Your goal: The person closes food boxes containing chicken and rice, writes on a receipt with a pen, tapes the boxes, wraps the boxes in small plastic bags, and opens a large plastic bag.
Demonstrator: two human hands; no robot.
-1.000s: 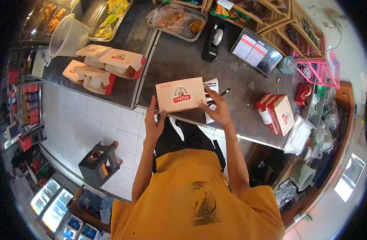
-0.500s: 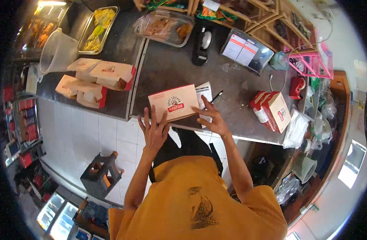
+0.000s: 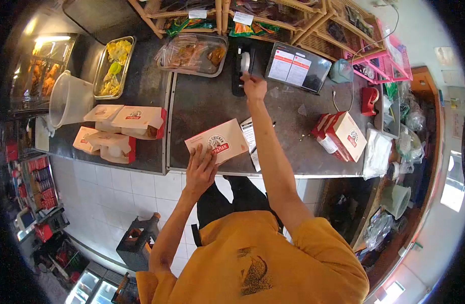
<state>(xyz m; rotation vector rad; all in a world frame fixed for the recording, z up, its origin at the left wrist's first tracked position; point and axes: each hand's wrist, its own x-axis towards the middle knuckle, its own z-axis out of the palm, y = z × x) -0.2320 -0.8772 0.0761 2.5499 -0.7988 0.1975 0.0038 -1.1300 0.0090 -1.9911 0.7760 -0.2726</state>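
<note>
My left hand (image 3: 200, 172) lies on the lower left part of a closed cream and red cardboard food box (image 3: 231, 136), its fingers stretched flat over the printed lid. My right hand (image 3: 255, 88) reaches to the far side of the counter, at the black tape dispenser (image 3: 239, 83). Its fingers are pinched together at the dispenser's front end, where the tape comes off; the tape between them is too small to see clearly. Beside the box, partly under my right forearm, lies a printed paper slip (image 3: 248, 134).
Several opened food boxes (image 3: 136, 117) stand on the left counter, near a clear plastic tub (image 3: 70, 101) and a metal tray (image 3: 122, 81) of yellow food. At right stand upright boxes (image 3: 344, 137) and a red tape dispenser (image 3: 369, 101). A tablet (image 3: 313, 76) leans at the back.
My right hand has left the box and moved forward to the black tape dispenser, closing its fingers. The left hand has slid onto the lid, and the box sits turned slightly.
</note>
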